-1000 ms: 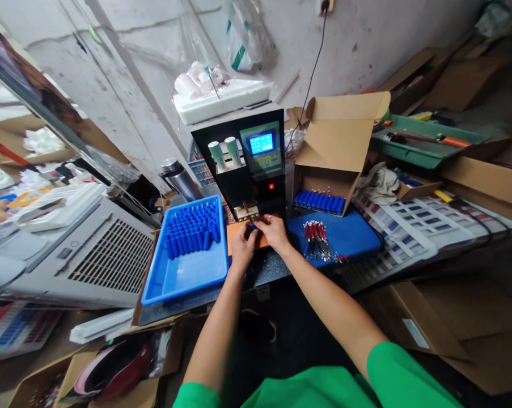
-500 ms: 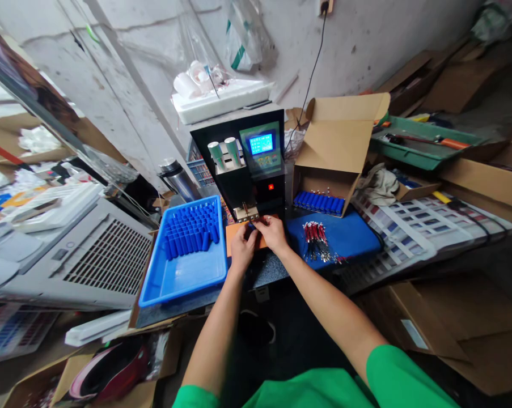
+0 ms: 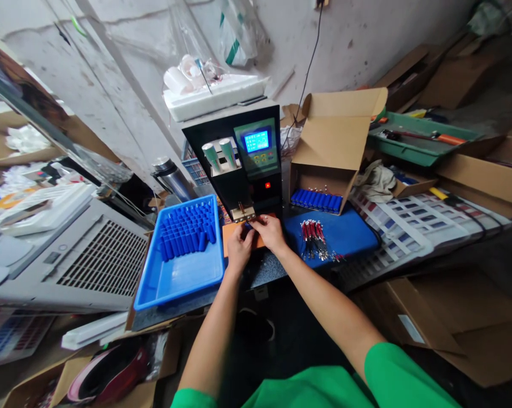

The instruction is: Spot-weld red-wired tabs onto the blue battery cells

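Observation:
Both my hands meet at the front of a black spot welder (image 3: 258,195), just under its electrodes (image 3: 243,213). My left hand (image 3: 239,248) is closed round a blue battery cell (image 3: 248,228), of which only a sliver shows between the hands. From the right, my right hand (image 3: 270,233) pinches at the electrode tips; what its fingertips hold is too small and covered to make out. An orange board (image 3: 229,231) lies beneath the hands. To the left, a blue tray (image 3: 179,280) carries many upright blue cells (image 3: 183,241).
Right of the welder, red and black wire leads (image 3: 312,238) lie on a blue surface (image 3: 358,235). Behind them stands an open cardboard box (image 3: 334,133) with a row of blue cells (image 3: 316,199). A steel flask (image 3: 173,178) stands behind the tray.
The whole view has shifted slightly, with the scene moving a little left. My hands stay at the electrodes in nearly the same pose.

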A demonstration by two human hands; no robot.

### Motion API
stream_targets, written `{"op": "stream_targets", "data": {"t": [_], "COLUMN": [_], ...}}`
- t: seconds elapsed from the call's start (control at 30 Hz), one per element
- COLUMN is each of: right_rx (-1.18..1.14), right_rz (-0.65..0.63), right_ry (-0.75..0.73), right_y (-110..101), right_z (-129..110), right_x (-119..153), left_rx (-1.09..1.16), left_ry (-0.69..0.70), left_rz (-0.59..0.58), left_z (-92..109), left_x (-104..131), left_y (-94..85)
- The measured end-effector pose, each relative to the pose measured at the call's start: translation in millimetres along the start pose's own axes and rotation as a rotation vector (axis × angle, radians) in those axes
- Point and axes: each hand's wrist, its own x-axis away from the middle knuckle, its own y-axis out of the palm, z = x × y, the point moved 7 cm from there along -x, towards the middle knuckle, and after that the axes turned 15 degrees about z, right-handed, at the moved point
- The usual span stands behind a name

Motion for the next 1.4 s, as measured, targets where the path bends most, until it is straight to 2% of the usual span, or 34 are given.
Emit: {"op": "stream_targets", "data": {"t": [0.5, 0.7, 0.8, 0.87, 0.97, 1.03, 1.2, 1.3, 1.4], "right_rx": [0.016, -0.006, -0.034, -0.049, -0.07, -0.079, -0.111, -0.107, -0.08], "right_rz": [-0.098, -0.147, -0.155, -0.158, -0.166, -0.161, -0.145, -0.158, -0.208], "right_ry": [0.013, 0.106, 0.135, 0.145, 0.14, 0.136, 0.16, 0.16, 0.139], "right_y": [-12.5, -13.1, -15.4, -16.6, -16.4, -15.8, -15.2, -15.9, -15.4], "right_z": [0.3, 0.2, -3.4, -5.5, -6.8, -5.2, 1.4, 1.8, 0.5], "right_x": [3.5, 3.7, 3.6, 3.4, 2.6, 1.6, -0.3, -0.2, 1.2], "left_rx": [-0.006, 0.048, 0.123, 0.075, -0.087, -0.153, -0.226, -0.245, -0.242], "left_ry": [0.029, 0.006, -0.033, -0.03, 0.062, 0.152, 0.292, 0.294, 0.241], "left_rz": [0.025, 0.003, 0.029, 0.058, 0.052, 0.036, -0.011, 0.006, -0.028], "left_z": [4.0, 7.5, 7.7, 7.6, 12.3, 18.3, 27.9, 26.9, 21.0], "left_x": [-0.5, -3.7, -2.9, 3.1, 19.3, 30.2, 41.1, 38.3, 34.2], "left_y": [0.5, 2.5, -7.7, -20.7, -37.9, -43.0, -32.7, -28.3, -26.4]}}
